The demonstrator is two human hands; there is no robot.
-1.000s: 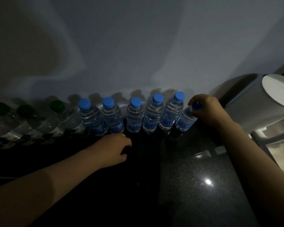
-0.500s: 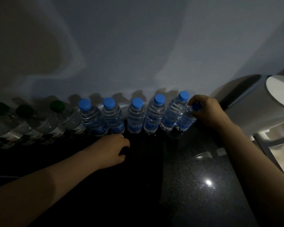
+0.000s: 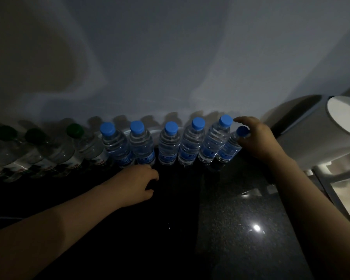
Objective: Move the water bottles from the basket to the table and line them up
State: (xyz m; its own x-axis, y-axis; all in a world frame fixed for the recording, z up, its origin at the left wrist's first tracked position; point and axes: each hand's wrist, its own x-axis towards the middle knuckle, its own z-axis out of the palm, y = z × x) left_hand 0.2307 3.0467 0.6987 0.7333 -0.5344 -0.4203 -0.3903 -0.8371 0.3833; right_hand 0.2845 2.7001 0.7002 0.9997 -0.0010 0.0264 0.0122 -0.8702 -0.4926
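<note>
The task looks nearly finished, as far as this view can show. Nine bottles stand in one row on the dark worktop (image 3: 240,229), close to the pale wall (image 3: 170,67): three green-capped bottles (image 3: 87,146) at the left end, then six blue-capped bottles (image 3: 169,146) which continue the line to the right. Neighbours stand just beside each other, with only narrow gaps.

The last bottle (image 3: 228,150) is at the right end of the row and touches, or nearly touches, the one before it. Its blue cap (image 3: 242,131) shows a little lower than the neighbour's cap. This may come from the wide lens, or the bottle may stand slightly forward of the line.

The right hand (image 3: 257,138) hovers at this cap with its fingers spread wide and arched over it. The forefinger is clearly off the cap, and it is not possible to tell if the thumb touches it. The left hand (image 3: 137,184) rests on the worktop just in front of the blue-capped bottles, with fingers loosely curled and nothing in them.

The basket is not in view, so it cannot be said whether more bottles wait in it. What is probably left is small: a last nudge to bring the end bottle into line, and then a check of the basket. A white round container (image 3: 319,142) stands near the right end of the row, so there is little room for more bottles on that side.
</note>
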